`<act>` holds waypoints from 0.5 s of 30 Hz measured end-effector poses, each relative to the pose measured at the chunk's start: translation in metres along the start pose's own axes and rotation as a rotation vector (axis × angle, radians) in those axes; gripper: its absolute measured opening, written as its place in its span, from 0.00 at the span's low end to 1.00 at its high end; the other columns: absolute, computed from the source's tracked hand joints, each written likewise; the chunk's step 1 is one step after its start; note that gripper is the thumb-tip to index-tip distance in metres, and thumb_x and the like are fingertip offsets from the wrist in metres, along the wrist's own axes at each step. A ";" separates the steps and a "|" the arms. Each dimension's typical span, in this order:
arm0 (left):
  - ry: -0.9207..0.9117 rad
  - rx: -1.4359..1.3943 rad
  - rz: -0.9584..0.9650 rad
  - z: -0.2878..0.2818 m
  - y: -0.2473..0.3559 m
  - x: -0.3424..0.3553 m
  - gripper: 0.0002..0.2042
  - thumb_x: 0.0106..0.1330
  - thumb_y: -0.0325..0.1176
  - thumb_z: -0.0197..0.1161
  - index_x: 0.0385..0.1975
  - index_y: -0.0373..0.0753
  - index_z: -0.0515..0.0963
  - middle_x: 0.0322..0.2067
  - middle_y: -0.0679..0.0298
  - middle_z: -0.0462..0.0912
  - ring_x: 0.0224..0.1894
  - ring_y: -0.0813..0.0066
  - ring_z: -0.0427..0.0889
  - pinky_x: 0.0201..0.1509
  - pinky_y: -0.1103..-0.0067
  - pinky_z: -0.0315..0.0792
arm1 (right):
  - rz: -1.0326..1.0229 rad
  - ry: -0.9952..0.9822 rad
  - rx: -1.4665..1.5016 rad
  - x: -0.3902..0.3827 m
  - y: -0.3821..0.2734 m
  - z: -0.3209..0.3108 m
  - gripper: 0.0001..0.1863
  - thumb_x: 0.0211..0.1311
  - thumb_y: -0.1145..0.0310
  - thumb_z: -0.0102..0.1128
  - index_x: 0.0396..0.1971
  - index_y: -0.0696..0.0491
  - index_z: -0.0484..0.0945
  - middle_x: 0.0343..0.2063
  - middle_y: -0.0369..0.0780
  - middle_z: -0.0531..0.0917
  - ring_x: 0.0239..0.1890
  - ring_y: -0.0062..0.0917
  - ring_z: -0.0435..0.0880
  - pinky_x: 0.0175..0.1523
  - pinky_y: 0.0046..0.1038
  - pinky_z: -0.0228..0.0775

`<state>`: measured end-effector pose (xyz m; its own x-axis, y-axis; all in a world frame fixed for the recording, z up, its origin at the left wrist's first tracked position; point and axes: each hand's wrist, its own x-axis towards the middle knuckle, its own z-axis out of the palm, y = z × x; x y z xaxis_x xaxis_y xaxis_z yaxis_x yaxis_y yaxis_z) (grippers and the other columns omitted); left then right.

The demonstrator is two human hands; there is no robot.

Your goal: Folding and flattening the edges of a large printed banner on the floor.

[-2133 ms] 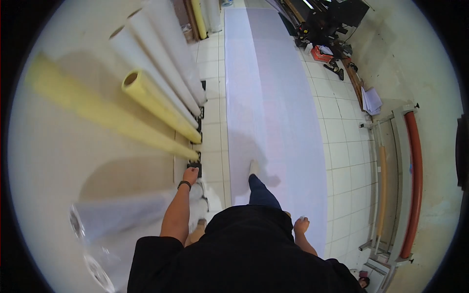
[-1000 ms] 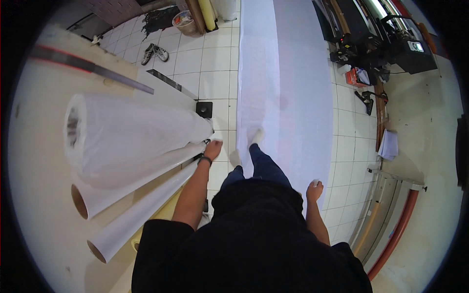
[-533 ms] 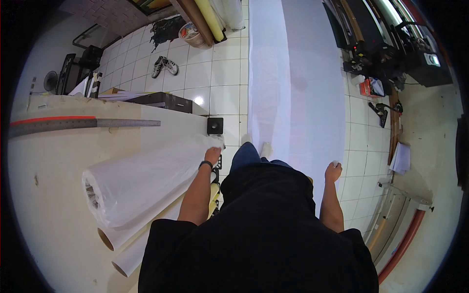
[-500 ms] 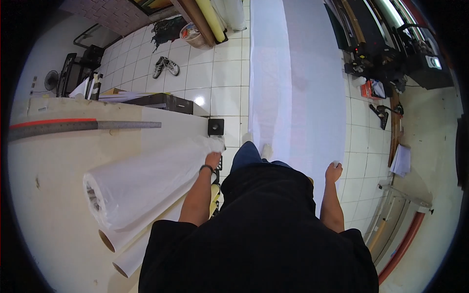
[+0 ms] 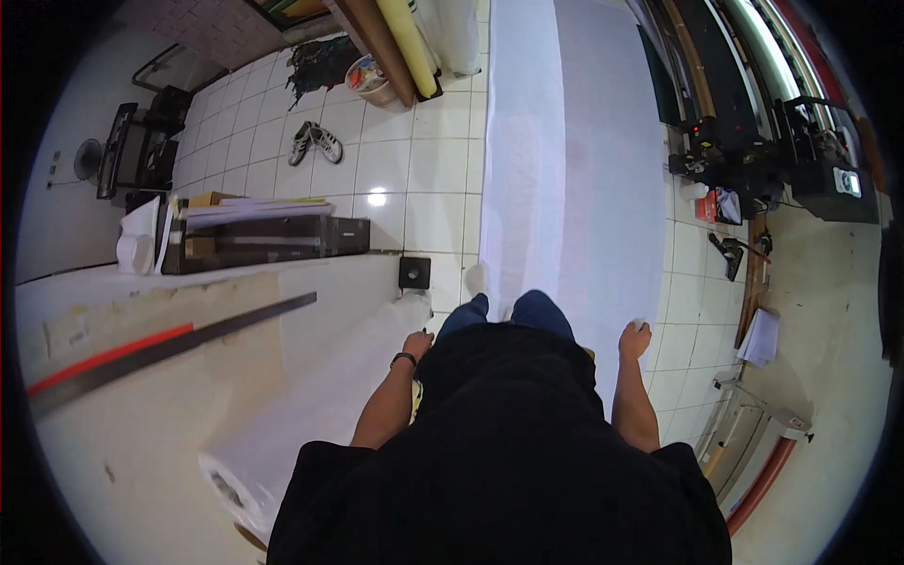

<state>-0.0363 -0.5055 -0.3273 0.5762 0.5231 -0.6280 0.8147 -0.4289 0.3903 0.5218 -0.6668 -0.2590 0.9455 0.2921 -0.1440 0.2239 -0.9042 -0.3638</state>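
Observation:
A long white sheet point(image 5: 612, 169) runs along the tiled floor in front of me, with a brighter band down its left side. My right hand point(image 5: 635, 343) is closed over the sheet's right side. A small whitish bit shows at its fingertips, and whether it belongs to the sheet I cannot tell. My left hand point(image 5: 417, 347), with a dark band at the wrist, is curled beside the far end of a thick white roll point(image 5: 311, 400) in clear plastic. What its fingers hold, if anything, is hidden. The roll lies on a pale table point(image 5: 141, 443) at my left.
A red and dark ruler point(image 5: 245, 323) lies on the table. Past it stands a black cabinet point(image 5: 353, 235). Sneakers point(image 5: 315, 143) and a bucket point(image 5: 372, 83) are on the floor farther off. A large dark machine point(image 5: 734, 122) lines the right, with folded white paper point(image 5: 761, 337) nearer.
My left hand has moved down and slightly right, away from the roll's plastic end. My right hand has shifted slightly left and down, still closed. The view has tilted and turned.

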 end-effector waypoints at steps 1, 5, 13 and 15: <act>-0.041 -0.075 -0.057 -0.019 -0.002 0.021 0.10 0.64 0.32 0.50 0.34 0.37 0.79 0.31 0.48 0.82 0.39 0.49 0.82 0.45 0.59 0.76 | -0.004 0.012 0.032 0.011 -0.005 0.004 0.18 0.55 0.65 0.60 0.41 0.64 0.76 0.40 0.57 0.79 0.42 0.51 0.79 0.48 0.45 0.72; 0.173 0.079 -0.048 -0.090 -0.039 0.084 0.12 0.67 0.36 0.50 0.28 0.37 0.79 0.31 0.52 0.84 0.38 0.53 0.83 0.43 0.59 0.75 | -0.113 -0.050 -0.028 0.013 -0.051 -0.007 0.19 0.57 0.66 0.59 0.45 0.64 0.75 0.40 0.55 0.78 0.42 0.49 0.79 0.47 0.45 0.72; 0.506 -0.734 -0.462 -0.224 -0.044 0.176 0.20 0.64 0.47 0.57 0.31 0.31 0.80 0.27 0.51 0.84 0.28 0.59 0.82 0.36 0.69 0.75 | -0.098 -0.051 -0.038 0.075 -0.081 0.026 0.20 0.56 0.65 0.60 0.45 0.63 0.76 0.40 0.56 0.78 0.43 0.51 0.78 0.49 0.45 0.71; 0.530 -0.994 -0.513 -0.238 -0.031 0.187 0.19 0.64 0.46 0.58 0.33 0.31 0.81 0.24 0.57 0.83 0.26 0.68 0.81 0.36 0.73 0.75 | 0.016 -0.088 -0.121 0.104 -0.082 0.036 0.21 0.56 0.64 0.59 0.45 0.62 0.76 0.41 0.57 0.78 0.44 0.51 0.78 0.50 0.46 0.72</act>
<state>0.0616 -0.2188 -0.2962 -0.0571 0.7983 -0.5996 0.5162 0.5376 0.6667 0.5928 -0.5508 -0.2773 0.9259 0.2987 -0.2311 0.2409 -0.9384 -0.2477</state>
